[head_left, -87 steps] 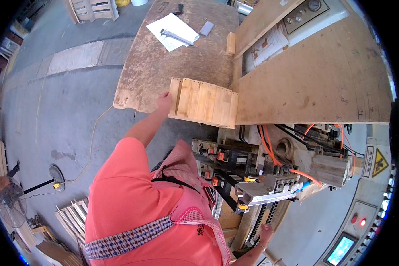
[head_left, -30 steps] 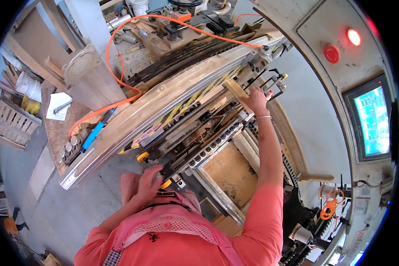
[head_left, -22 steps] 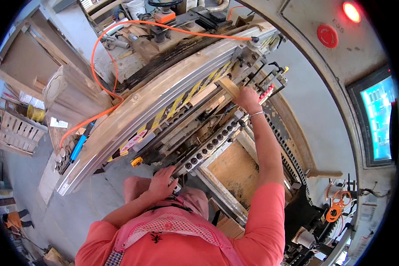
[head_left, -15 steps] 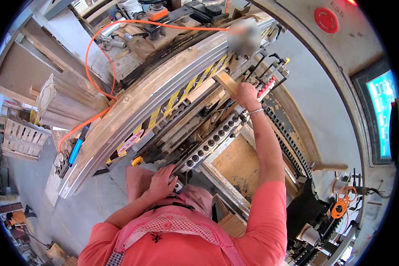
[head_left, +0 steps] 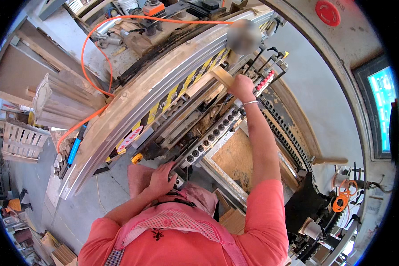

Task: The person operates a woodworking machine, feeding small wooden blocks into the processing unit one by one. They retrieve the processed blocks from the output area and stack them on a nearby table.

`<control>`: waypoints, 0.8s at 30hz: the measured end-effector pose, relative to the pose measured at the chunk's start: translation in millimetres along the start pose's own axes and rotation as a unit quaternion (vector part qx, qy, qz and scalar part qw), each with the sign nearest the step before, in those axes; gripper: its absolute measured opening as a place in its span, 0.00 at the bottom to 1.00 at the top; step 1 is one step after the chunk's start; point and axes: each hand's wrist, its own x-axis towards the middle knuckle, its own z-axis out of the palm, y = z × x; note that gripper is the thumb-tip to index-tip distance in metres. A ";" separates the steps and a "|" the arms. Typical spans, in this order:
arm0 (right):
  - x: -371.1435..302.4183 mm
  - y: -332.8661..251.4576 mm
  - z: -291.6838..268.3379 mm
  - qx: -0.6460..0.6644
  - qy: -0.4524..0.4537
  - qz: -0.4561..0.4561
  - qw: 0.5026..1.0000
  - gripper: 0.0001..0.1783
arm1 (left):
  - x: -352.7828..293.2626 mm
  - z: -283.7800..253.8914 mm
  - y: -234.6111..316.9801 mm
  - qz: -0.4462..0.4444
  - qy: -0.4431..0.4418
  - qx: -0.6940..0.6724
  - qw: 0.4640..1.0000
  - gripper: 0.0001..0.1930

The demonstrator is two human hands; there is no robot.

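Observation:
My right hand (head_left: 242, 88) reaches far forward over the machine, closed round one end of a flat, pale wooden piece (head_left: 222, 76). That piece is tilted, with its free end near the yellow-and-black striped strip (head_left: 170, 99). Nearer to me, my left hand (head_left: 162, 178) rests by the near end of a long metal rail (head_left: 199, 149) set with a row of black round knobs. Its fingers are bent over the rail's end; what lies under the palm is hidden. Wood scraps and dark debris sit in the machine bed between the rail and the strip.
An orange hose (head_left: 88, 66) loops over the long curved-looking beam (head_left: 133, 88) at left. A wood panel (head_left: 235, 155) lies right of the rail. Further right are a black chain track (head_left: 292, 148), a lit screen (head_left: 380, 111) and a red stop button (head_left: 327, 13).
My right hand has shifted slightly left with the wooden piece still in it. My left hand stays at the rail's end. The whole view has moved a little.

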 end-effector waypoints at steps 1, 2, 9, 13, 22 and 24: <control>0.6 -3.3 -0.2 0.000 -0.003 -0.001 1.000 0.20 | -0.4 0.2 -0.6 -0.004 -0.003 0.005 1.000 0.23; 0.7 -5.6 -2.0 0.000 -0.006 -0.002 1.000 0.20 | -0.7 0.5 -1.4 -0.008 -0.007 0.010 1.000 0.23; -7.7 -12.1 -8.7 0.017 -0.032 0.005 0.999 0.22 | -1.9 2.0 -6.1 -0.035 -0.006 -0.007 0.999 0.22; -12.4 -6.5 -2.3 0.000 0.008 0.000 1.000 0.23 | -3.7 2.1 -7.4 -0.025 0.008 -0.004 1.000 0.22; -11.0 -8.0 -3.5 -0.028 -0.021 0.015 0.999 0.19 | -2.4 0.5 -4.6 -0.027 0.000 -0.016 1.000 0.23; -9.2 -8.5 -6.8 -0.021 -0.030 0.003 0.999 0.20 | -2.3 2.0 -5.7 -0.034 -0.004 -0.016 0.999 0.23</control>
